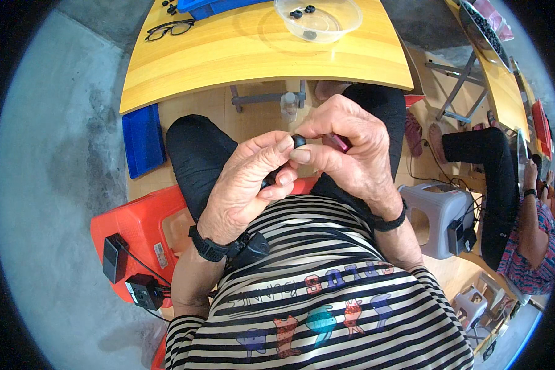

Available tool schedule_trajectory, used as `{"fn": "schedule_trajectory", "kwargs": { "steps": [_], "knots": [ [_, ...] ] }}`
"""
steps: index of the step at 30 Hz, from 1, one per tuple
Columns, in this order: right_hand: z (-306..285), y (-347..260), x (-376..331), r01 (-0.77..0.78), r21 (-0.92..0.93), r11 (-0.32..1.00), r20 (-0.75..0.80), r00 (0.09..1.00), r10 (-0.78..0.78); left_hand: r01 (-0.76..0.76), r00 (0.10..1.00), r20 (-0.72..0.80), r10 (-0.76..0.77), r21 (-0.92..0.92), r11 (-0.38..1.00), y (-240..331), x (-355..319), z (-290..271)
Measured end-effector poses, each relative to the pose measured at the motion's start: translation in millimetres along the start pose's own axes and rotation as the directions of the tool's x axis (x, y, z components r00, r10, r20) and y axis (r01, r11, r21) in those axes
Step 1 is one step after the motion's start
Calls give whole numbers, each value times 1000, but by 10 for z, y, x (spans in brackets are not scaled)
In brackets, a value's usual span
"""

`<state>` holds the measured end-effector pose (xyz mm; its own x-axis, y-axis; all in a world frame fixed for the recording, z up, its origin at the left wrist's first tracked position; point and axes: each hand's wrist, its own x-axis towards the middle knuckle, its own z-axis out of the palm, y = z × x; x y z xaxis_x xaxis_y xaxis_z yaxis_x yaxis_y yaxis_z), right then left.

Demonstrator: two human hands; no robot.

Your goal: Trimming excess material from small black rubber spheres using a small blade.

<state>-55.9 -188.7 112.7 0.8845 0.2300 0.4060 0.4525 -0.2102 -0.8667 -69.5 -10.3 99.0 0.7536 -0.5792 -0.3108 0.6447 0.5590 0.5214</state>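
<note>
A small black round piece (298, 140), shiny and knob-like, is held up in front of my chest, above my lap. The thumb and fingertips of my left hand (243, 179) close on it from one side. My right hand (354, 139) pinches it from the other side, thumb against it. A dark pink object (340, 143) shows inside the curled fingers of my right hand; its kind is hidden. Under my left fingers, another dark piece (267, 181) partly shows in the palm.
Ahead is a yellow wooden table (259, 61) with a clear plastic bowl (346, 35) holding several black pieces, eyeglasses (169, 29) and a blue tray (219, 6). A red stool (139, 216) carries black boxes with cables. Another person (527, 246) sits at the right by a grey stool (435, 216).
</note>
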Motion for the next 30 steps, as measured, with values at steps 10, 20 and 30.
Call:
{"fn": "schedule_trajectory", "kwargs": {
  "steps": [10,20,30],
  "knots": [
    [-7,27,-3,29,81,996,-17,999,-28,40,998,49,-39,-17,999,-1,-4,-22],
    [-140,-7,-171,-27,-123,992,16,999,29,56,998,31,-54,-77,995,23,-1,-16],
    [-99,-106,-331,76,-190,979,63,996,-65,50,998,27,-49,-53,997,30,-11,35]
  ]
}}
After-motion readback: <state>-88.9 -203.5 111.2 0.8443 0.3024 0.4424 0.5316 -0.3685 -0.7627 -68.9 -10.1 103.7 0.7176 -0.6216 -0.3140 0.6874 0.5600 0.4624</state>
